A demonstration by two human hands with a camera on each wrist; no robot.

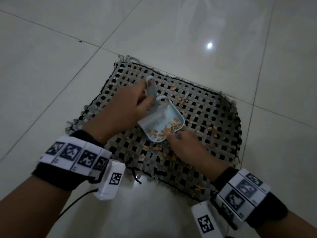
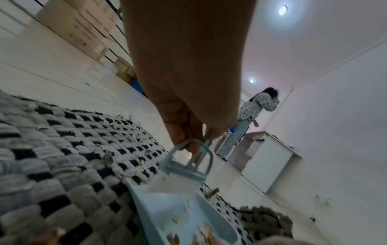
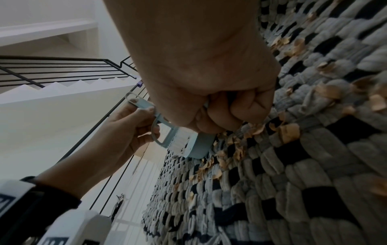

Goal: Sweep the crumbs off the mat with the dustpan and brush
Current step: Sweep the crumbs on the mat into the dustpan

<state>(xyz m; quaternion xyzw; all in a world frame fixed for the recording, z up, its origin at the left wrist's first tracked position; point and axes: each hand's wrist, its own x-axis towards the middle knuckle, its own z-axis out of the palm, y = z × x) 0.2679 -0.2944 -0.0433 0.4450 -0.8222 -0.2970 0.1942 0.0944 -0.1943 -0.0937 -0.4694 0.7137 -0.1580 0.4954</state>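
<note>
A black-and-grey woven mat (image 1: 214, 121) lies on the floor, strewn with tan crumbs (image 1: 183, 102). On it sits a pale blue dustpan (image 1: 157, 117) with several crumbs (image 1: 169, 127) inside. My left hand (image 1: 127, 107) grips the grey-blue brush (image 1: 151, 89) by its handle. The white bristles (image 2: 178, 180) stand at the pan's back wall. My right hand (image 1: 185, 146) is curled at the pan's near lip, thumb on the rim. In the right wrist view my right hand (image 3: 226, 112) is a fist over the dustpan (image 3: 201, 145), with crumbs (image 3: 289, 132) beside it.
Glossy white floor tiles (image 1: 68, 57) surround the mat. In the left wrist view a person (image 2: 249, 116) stands far off by a white cabinet (image 2: 268, 159), and cardboard boxes (image 2: 83, 29) line the wall. A staircase railing (image 3: 62, 71) shows in the right wrist view.
</note>
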